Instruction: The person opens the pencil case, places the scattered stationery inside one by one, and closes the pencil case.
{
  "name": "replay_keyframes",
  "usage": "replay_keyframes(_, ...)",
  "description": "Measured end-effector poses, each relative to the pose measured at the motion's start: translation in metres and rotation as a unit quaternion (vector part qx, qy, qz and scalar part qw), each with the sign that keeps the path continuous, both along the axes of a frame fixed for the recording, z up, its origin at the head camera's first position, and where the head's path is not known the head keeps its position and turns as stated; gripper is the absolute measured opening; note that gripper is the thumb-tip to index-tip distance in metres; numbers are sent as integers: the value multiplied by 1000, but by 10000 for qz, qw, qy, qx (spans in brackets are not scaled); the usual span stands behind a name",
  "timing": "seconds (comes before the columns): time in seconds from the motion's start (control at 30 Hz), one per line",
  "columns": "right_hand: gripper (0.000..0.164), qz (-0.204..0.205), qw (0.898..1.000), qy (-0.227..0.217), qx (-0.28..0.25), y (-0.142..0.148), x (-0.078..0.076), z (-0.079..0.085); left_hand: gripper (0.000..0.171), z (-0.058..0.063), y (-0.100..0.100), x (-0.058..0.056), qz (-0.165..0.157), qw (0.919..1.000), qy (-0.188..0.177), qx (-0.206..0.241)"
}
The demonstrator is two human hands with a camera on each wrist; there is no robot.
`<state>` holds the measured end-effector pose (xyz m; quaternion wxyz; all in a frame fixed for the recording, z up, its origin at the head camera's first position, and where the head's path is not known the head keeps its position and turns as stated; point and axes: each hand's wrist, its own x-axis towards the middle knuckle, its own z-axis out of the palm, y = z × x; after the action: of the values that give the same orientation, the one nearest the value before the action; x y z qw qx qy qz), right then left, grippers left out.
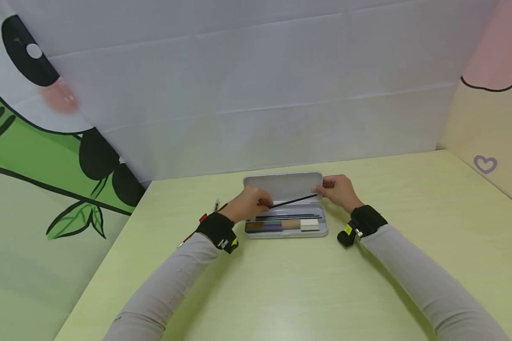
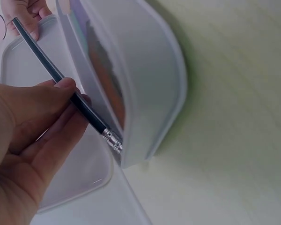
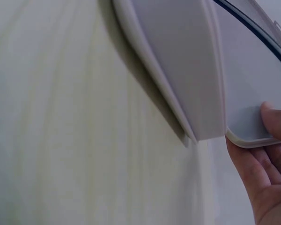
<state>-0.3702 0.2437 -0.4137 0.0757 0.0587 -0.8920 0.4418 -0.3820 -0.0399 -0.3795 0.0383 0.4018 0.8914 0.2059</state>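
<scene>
An open pale pencil case [image 1: 287, 235] stands on the table, its lid [image 1: 281, 182] tilted up at the back. My left hand [image 1: 248, 204] pinches a dark pencil [image 1: 296, 200] between thumb and fingers over the case; in the left wrist view its silver metal end [image 2: 112, 140] is by the case's wall. My right hand [image 1: 340, 192] grips the lid's right edge, thumb on the inner face, as the right wrist view shows. Inside the case lie dark pencils [image 1: 288, 217], a white eraser [image 1: 309, 224] and several coloured blocks [image 1: 273, 227], partly hidden in the wrist views.
To the left of the case, thin pen-like items [image 1: 216, 205] lie on the table [image 1: 298, 293], mostly hidden behind my left wrist. A white wall covering [image 1: 281, 118] rises directly behind the table's back edge. A patterned wall panel [image 1: 64, 213] borders the left side.
</scene>
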Motion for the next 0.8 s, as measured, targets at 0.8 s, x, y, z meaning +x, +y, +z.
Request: replay_keyframes(0.8, 34, 55, 9999, -113, -102, -2, -2, 5, 14, -9, 10, -2, -113, 9980, 358, -514)
